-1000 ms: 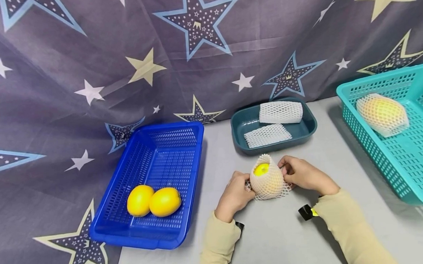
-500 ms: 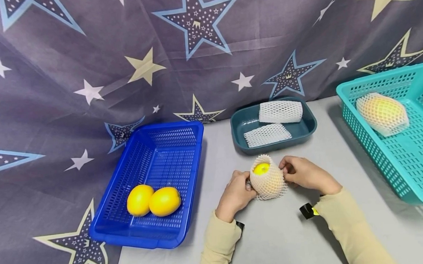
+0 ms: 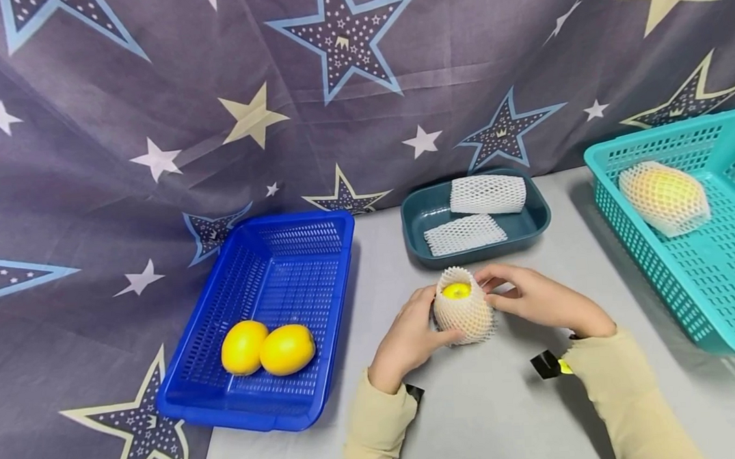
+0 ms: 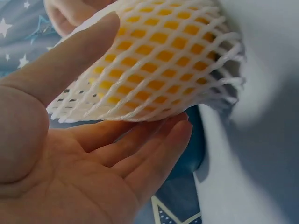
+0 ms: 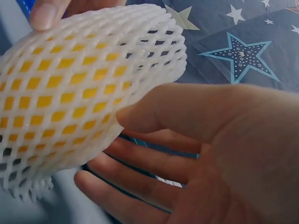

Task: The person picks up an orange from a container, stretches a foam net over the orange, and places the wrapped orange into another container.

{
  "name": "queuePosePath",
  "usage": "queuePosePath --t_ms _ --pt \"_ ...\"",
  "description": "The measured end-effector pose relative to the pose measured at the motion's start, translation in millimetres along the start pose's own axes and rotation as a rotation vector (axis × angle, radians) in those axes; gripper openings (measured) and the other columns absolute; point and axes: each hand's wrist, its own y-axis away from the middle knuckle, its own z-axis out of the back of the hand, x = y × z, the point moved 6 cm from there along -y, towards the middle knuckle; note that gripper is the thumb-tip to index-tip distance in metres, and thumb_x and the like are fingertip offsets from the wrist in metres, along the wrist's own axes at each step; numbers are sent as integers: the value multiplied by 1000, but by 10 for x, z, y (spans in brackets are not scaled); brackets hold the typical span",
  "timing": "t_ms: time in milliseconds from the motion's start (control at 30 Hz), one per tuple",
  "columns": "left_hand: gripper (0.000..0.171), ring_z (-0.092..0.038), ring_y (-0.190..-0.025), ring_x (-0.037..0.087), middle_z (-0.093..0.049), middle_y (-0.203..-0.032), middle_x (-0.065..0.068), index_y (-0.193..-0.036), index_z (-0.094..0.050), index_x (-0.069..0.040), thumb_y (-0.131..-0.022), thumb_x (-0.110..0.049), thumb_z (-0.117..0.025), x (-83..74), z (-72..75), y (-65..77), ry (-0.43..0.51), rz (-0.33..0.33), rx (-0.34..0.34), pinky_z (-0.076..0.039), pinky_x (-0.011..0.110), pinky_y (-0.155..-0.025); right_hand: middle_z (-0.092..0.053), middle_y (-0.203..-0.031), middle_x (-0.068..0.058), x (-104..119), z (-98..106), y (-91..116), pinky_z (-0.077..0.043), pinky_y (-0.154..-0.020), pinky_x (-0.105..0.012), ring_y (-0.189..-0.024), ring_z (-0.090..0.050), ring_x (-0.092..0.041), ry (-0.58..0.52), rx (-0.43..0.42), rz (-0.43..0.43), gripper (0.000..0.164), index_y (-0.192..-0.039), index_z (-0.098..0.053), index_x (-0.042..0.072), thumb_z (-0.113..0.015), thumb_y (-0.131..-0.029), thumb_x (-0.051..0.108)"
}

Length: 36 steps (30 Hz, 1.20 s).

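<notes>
A yellow fruit [image 3: 456,291] stands upright on the table inside a white foam net [image 3: 464,321], its top showing through the net's upper opening. My left hand [image 3: 409,334] holds the wrapped fruit from the left; in the left wrist view the thumb [image 4: 88,51] lies across the mesh and the fingers run along the other side. From the right, my right hand [image 3: 533,297] pinches the net near its upper part. The right wrist view has that thumb [image 5: 140,114] pressed on the mesh, the index finger partly hidden behind it and the other fingers spread beside the fruit.
Left of the hands, a blue basket [image 3: 339,292] holds two bare yellow fruits [image 3: 286,349]. A dark teal tray [image 3: 413,231] with two foam nets [image 3: 488,194] sits behind the hands. At right, a turquoise basket [image 3: 646,272] contains a wrapped fruit [image 3: 664,199]. A starry cloth [image 3: 363,134] hangs behind.
The net's lower edge, flared out at first, now lies closer round the fruit. My left thumb has moved across the net's front; my right hand has moved up to its upper side.
</notes>
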Motion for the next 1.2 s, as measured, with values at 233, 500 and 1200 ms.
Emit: queuePosePath --t_ms 233,500,1200 --pt "79 -55 -116 22 -54 -139 11 -143 -46 -3 -77 -21 -87 56 -71 -38 22 20 21 -46 37 -100 -62 -123 -19 -52 -44 -13 -55 -90 -48 -108 -64 -36 22 56 -16 30 -125 -58 -4 -61 -97 4" --pt "79 -56 -113 21 -55 -136 12 -141 -47 -2 -76 -21 -88 88 -79 -60 63 11 30 -48 33 -97 -60 -129 -20 -54 -16 -12 -53 -95 -44 -116 -60 -39 -44 8 9 33 -130 -55 -3 -58 -97 -1" --pt "74 -59 -113 20 -56 -131 10 -138 -48 -4 -76 -16 -87 192 -137 -109 230 17 72 -52 31 -94 -49 -148 -12 -160 -130 2 -41 -110 -47 -136 -44 -31 -182 137 -13 60 -147 -43 8 -69 -95 20"
